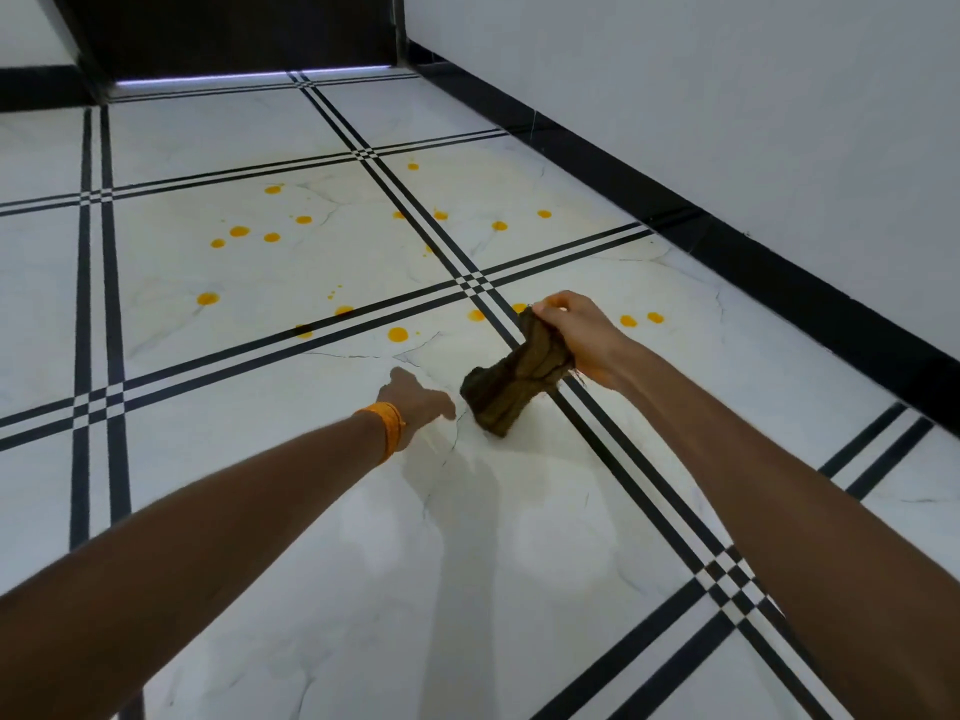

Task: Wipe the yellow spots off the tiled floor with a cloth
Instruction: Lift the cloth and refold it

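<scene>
Head view: right hand [582,337] grips the cloth [514,379] above bare tile [519,511] — left hand [415,402] spread, empty — yellow spots [239,231] beyond.

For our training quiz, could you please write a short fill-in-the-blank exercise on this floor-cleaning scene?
1. The cloth is held in the ____ hand.
2. The spots on the floor are ____ in colour.
3. The orange band sits on the ____ wrist.
4. The left hand holds ____.

Missing words: right; yellow; left; nothing
</scene>
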`<action>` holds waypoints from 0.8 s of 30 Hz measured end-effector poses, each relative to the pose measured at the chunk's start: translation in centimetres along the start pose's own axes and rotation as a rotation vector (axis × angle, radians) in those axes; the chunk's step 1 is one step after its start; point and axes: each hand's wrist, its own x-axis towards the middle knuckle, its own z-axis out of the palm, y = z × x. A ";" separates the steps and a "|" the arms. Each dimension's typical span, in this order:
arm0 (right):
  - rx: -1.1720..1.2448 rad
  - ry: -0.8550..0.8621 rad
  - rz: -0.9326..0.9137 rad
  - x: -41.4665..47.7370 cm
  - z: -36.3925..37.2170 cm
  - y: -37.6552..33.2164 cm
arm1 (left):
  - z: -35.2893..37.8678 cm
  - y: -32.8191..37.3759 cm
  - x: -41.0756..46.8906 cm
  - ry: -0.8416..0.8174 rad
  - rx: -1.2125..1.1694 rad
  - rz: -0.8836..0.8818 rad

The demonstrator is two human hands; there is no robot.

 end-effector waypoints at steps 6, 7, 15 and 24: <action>-0.415 -0.191 -0.278 -2.2 1.5 -4.4 | -1.2 7.4 -3.9 -0.230 -0.174 0.442; -0.416 -0.202 -0.316 -2.6 1.3 -5.0 | -1.5 8.0 -4.2 -0.268 -0.134 0.507; -0.517 -0.207 -0.442 -4.8 -1.0 -8.6 | -2.0 8.7 -5.8 -0.429 0.025 0.514; -0.980 -0.081 -0.235 -3.5 -2.6 -6.0 | -3.9 9.1 -5.7 -0.127 0.253 0.692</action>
